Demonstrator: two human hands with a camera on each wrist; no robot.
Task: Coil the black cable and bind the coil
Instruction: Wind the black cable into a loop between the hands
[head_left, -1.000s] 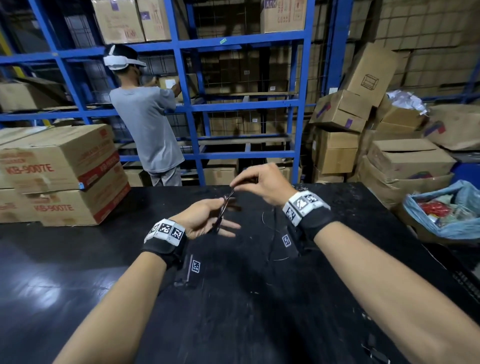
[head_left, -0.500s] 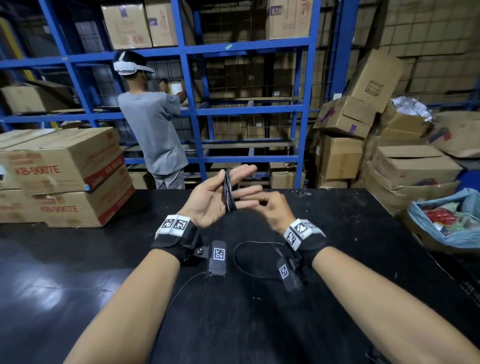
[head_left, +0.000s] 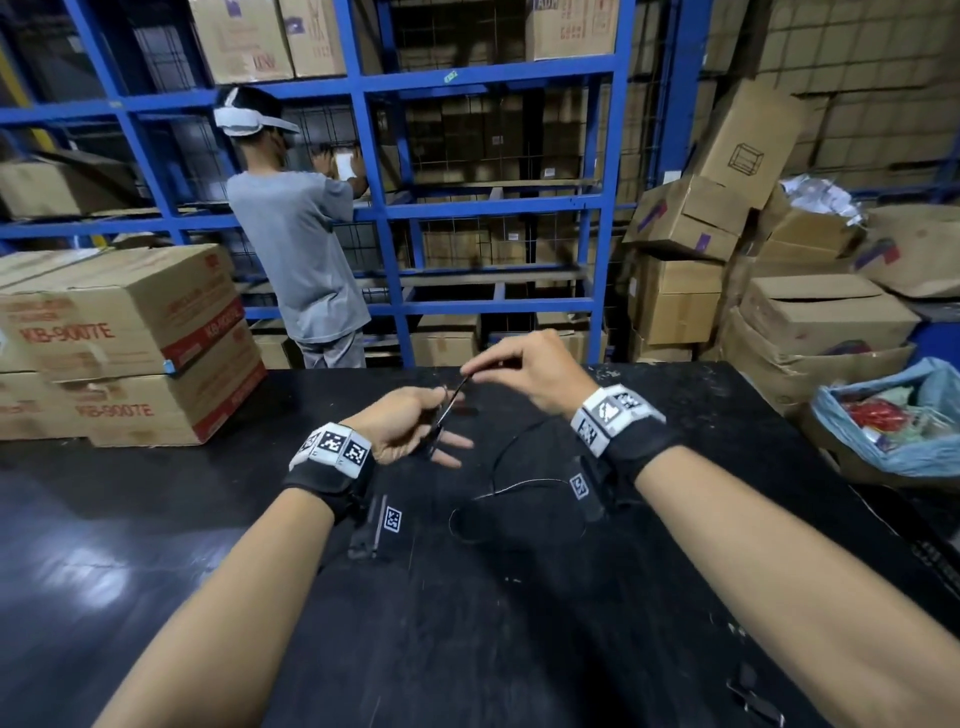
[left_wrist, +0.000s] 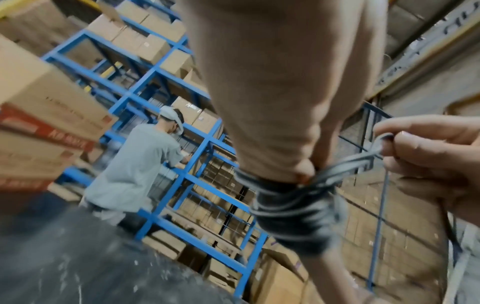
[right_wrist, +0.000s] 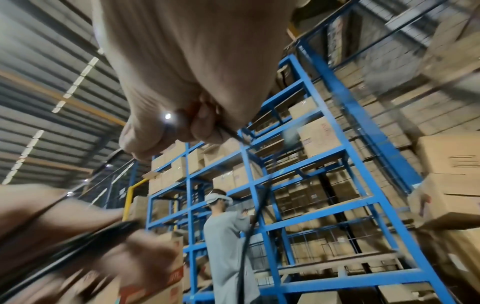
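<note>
The black cable (head_left: 451, 402) is a thin cord, partly wound as a small coil (left_wrist: 291, 207) around the fingers of my left hand (head_left: 431, 431). That hand hovers above the black table (head_left: 467, 649), its thumb pressing the coil. My right hand (head_left: 470, 371) is just up and to the right, pinching a bunch of cable strands (left_wrist: 374, 153) and holding them taut from the coil. The right wrist view shows the strand (right_wrist: 228, 131) leaving my right fingertips. The slack cable (head_left: 511, 462) trails in loose loops on the table under my right wrist.
Stacked cardboard boxes (head_left: 130, 332) sit on the table's far left. A blue bag (head_left: 898, 431) with wrappers lies at the right edge. Behind the table stand blue racks (head_left: 498, 208) with boxes, and a person in a grey shirt (head_left: 296, 249) faces them.
Half a second ago my hands were close together, left palm raised with the coil. Now my right hand has pulled up and right, drawing the strands taut, and my left hand has dropped lower.
</note>
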